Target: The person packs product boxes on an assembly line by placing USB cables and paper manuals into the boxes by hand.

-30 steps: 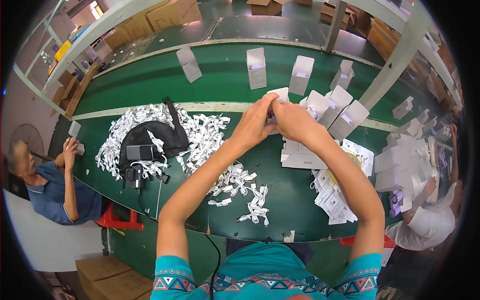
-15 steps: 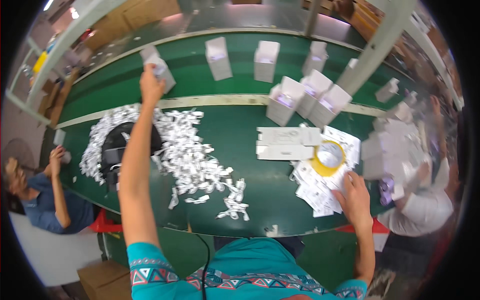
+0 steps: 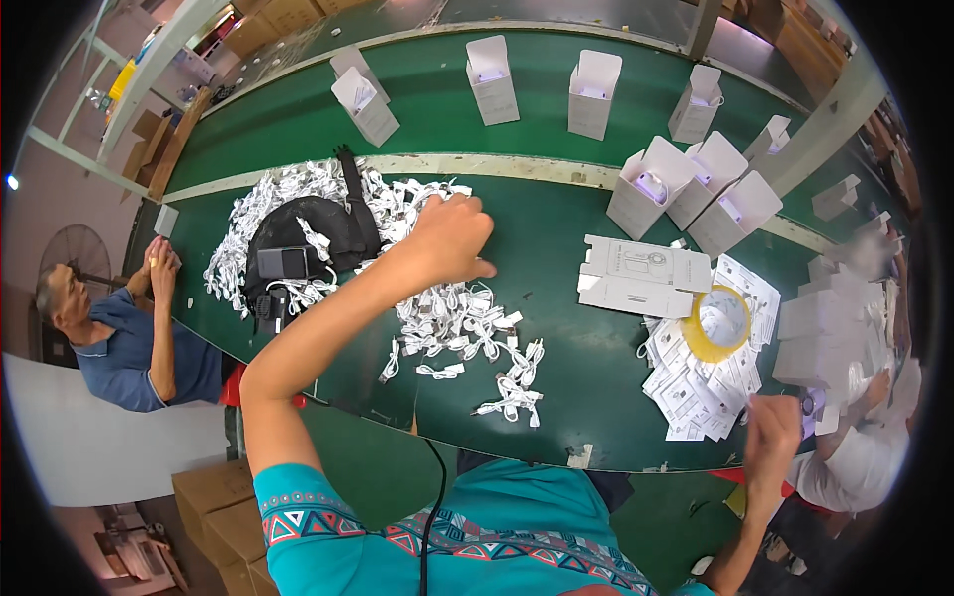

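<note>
My left hand hovers over the right side of a pile of white cables, fingers bent down and thumb apart, with nothing seen in it. My right hand is closed at the right edge of a spread of printed paper leaflets; what its fingers hold, if anything, is hidden. On the leaflets lies a roll of tape with a yellow rim. Beside it is a flattened white carton. An open white box stands on the green belt at the far left, another close behind it.
Several open white boxes stand along the belt; three more cluster at its near edge. A black bag lies among the cables with a dark device on it. One person sits left, another works right beside stacked boxes.
My left hand has let go of the white box on the belt and come back over the cables. My right hand has moved off the leaflets to their edge and closed. The view has shifted.
</note>
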A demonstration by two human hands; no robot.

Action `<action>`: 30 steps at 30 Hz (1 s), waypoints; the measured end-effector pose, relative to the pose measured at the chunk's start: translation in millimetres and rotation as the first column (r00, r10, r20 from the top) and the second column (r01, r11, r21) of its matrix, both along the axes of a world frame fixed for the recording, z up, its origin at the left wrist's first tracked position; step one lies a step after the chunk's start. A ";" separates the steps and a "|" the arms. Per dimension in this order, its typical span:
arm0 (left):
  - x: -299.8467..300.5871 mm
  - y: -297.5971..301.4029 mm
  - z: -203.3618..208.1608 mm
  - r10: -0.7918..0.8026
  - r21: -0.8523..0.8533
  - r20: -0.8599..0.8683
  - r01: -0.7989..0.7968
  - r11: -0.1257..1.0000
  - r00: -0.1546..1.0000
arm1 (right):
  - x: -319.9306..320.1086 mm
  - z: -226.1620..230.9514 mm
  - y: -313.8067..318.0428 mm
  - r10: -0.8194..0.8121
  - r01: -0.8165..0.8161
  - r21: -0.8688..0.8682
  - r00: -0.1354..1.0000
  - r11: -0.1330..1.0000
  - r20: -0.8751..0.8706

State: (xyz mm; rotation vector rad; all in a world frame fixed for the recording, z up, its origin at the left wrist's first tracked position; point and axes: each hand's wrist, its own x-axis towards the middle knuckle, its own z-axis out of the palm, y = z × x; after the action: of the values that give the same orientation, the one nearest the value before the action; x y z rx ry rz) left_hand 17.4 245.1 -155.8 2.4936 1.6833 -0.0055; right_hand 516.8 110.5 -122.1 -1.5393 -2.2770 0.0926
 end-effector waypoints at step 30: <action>-86.6 201.9 -9.7 0.010 0.531 0.720 -0.560 0.636 0.694 | -421.2 12.2 361.4 0.528 -0.328 0.495 0.777 0.805 -0.344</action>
State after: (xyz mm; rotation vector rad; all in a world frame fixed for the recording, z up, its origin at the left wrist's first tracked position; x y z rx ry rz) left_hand -69.2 447.0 -165.4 2.0412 1.9224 1.7091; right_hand 95.5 471.9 -110.0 -0.6521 -2.0358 0.0929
